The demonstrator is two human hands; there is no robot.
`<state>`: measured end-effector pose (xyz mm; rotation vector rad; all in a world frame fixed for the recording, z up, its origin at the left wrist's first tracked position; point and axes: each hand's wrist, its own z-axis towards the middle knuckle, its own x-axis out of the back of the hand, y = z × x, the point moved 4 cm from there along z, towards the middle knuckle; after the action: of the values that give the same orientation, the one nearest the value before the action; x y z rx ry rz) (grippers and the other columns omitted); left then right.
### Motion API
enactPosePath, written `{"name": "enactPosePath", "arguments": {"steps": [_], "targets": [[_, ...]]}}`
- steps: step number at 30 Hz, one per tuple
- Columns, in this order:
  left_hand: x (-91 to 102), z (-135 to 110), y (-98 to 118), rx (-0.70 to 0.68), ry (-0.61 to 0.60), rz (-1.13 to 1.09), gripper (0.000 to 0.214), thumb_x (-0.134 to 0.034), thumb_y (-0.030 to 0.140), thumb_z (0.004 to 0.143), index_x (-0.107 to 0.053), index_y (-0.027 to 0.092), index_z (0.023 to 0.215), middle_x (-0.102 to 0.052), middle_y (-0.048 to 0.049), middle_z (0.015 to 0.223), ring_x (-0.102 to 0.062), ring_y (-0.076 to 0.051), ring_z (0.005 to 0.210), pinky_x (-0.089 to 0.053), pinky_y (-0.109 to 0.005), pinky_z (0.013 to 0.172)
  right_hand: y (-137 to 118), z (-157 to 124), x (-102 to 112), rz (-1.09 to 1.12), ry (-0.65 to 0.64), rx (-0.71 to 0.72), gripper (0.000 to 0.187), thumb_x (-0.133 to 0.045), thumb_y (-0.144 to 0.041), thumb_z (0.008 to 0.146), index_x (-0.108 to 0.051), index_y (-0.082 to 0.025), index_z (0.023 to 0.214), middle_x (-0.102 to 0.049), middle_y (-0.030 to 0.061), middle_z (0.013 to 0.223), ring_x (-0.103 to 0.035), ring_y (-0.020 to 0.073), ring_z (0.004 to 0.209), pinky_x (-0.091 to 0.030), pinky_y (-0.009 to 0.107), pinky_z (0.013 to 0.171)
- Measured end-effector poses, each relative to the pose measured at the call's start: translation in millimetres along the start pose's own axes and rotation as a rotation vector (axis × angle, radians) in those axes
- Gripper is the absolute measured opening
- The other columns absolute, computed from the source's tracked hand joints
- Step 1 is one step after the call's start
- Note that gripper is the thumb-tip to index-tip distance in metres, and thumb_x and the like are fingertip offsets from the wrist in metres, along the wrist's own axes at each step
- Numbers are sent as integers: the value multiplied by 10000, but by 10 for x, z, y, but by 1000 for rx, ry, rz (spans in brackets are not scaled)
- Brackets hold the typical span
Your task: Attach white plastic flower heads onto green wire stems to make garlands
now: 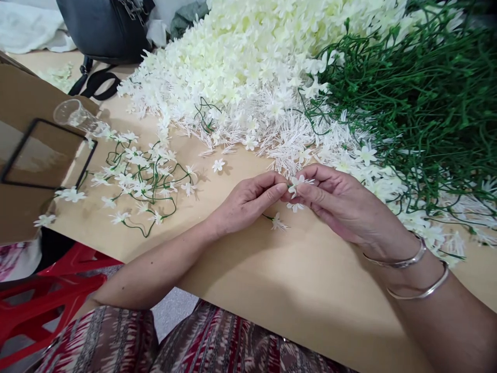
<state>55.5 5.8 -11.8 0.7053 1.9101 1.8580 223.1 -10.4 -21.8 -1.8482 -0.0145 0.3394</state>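
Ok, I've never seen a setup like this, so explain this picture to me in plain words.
There is no machine here: these are a person's own bare hands. The one picture comes from a camera worn on that person's head, looking forward and down. The left hand and right hand meet above a pale table, with a small white flower pinched between them. Beyond lies a big heap of white blossoms, and to its right a pile of green stems. On the left is a loose cluster of flowers on stems, near a clear plastic cup tipped over.
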Motion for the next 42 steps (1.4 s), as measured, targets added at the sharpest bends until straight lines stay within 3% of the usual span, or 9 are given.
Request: {"name": "enactPosePath", "arguments": {"steps": [8, 20, 26, 28, 30, 33, 35, 39, 42], "targets": [[1, -3, -23, 16, 1, 38, 405, -597, 564, 1021, -625, 180, 898, -498, 35, 694, -439, -106, 638, -369, -244, 613, 52, 0, 69, -227, 85, 130, 274, -861, -497, 808, -710, -271, 843, -617, -10, 759, -521, 155, 706, -460, 308, 656], [-7, -25, -32, 46, -66, 36, 423, -582, 576, 1022, -617, 173, 896, -512, 41, 681, -459, -94, 628, -388, -231, 606, 15, 16, 33, -225, 31, 133, 317, -905, -524, 753, -710, -275, 729, -666, -1, 732, -565, 168, 681, -463, 318, 638], [0, 14, -81, 50, -39, -118, 442, -712, 617, 931, -656, 186, 853, -566, 22, 693, -510, -95, 634, -454, -244, 634, -23, -14, 5, -161, 28, 188, 301, -893, -513, 783, -704, -280, 808, -668, -20, 737, -599, 154, 668, -505, 302, 627], [94, 40, -64, 11, 14, -279, 420, -783, 611, 867, -681, 205, 840, -644, -6, 775, -614, -126, 733, -531, -276, 732, -65, -50, 16, -84, 41, 232, 295, -896, -490, 792, -722, -284, 911, -721, -16, 831, -660, 156, 746, -555, 301, 697], [256, 57, -16, -74, 126, -417, 429, -741, 672, 861, -715, 246, 904, -723, -34, 955, -712, -203, 975, -581, -342, 856, -99, -83, 49, -51, 77, 275, 303, -887, -483, 810, -732, -290, 983, -757, -6, 914, -701, 161, 824, -582, 307, 770], [498, 47, 53, -207, 352, -417, 545, -463, 769, 975, -727, 319, 1132, -723, -28, 1260, -630, -292, 1356, -586, -427, 964, -102, -98, 109, -50, 137, 323, 253, -830, -513, 867, -738, -307, 981, -772, 6, 907, -734, 189, 875, -602, 349, 839], [565, 41, 45, -230, 428, -367, 563, -423, 762, 998, -713, 337, 1225, -699, -19, 1368, -598, -312, 1414, -597, -434, 957, -85, -84, 137, -82, 156, 346, 226, -789, -527, 900, -736, -318, 966, -778, 18, 898, -748, 217, 897, -607, 379, 843], [523, 69, -76, -145, 326, -394, 547, -468, 758, 990, -722, 339, 1234, -718, -23, 1367, -693, -297, 1291, -625, -375, 859, -103, -61, 198, -281, 224, 358, 215, -752, -521, 924, -733, -307, 935, -783, 38, 898, -722, 223, 800, -556, 357, 661], [513, 83, -125, -111, 306, -437, 587, -481, 777, 970, -760, 278, 1103, -778, -48, 1144, -772, -229, 1007, -622, -329, 788, -219, -89, 257, -441, 303, 406, 168, -760, -440, 902, -719, -278, 880, -747, 30, 835, -652, 202, 718, -504, 350, 640]]}}
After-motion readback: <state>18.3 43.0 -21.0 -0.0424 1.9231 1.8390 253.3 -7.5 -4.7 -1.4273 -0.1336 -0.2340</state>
